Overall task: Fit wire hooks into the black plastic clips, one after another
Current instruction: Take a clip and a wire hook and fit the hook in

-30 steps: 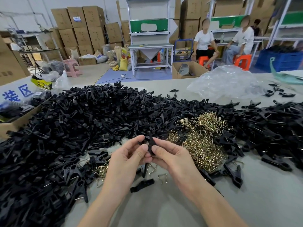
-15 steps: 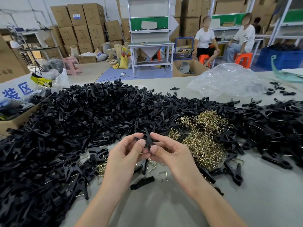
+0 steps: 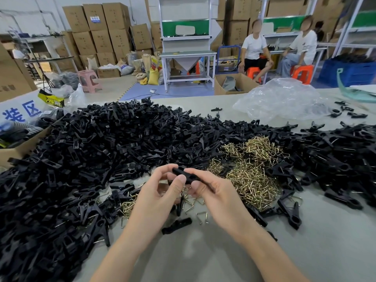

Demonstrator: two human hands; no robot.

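Observation:
Both hands hold one black plastic clip (image 3: 184, 175) above the grey table, near its front middle. My left hand (image 3: 160, 192) pinches the clip's left end between thumb and fingers. My right hand (image 3: 211, 192) grips its right part, which runs down under the palm. Whether a wire hook sits in it I cannot tell. A heap of brass wire hooks (image 3: 250, 169) lies just right of my hands, and loose hooks (image 3: 201, 216) lie under them. A huge pile of black clips (image 3: 91, 159) covers the table's left and far side.
More black clips (image 3: 335, 159) are heaped on the right, and single ones (image 3: 177, 225) lie near the front. A crumpled clear plastic bag (image 3: 282, 98) sits at the far right. A cardboard box (image 3: 18, 147) stands at the left edge. Two people sit beyond the table.
The clip has turned from nearly upright to lying slanted across my fingertips. Both hands have shifted slightly up and stayed together.

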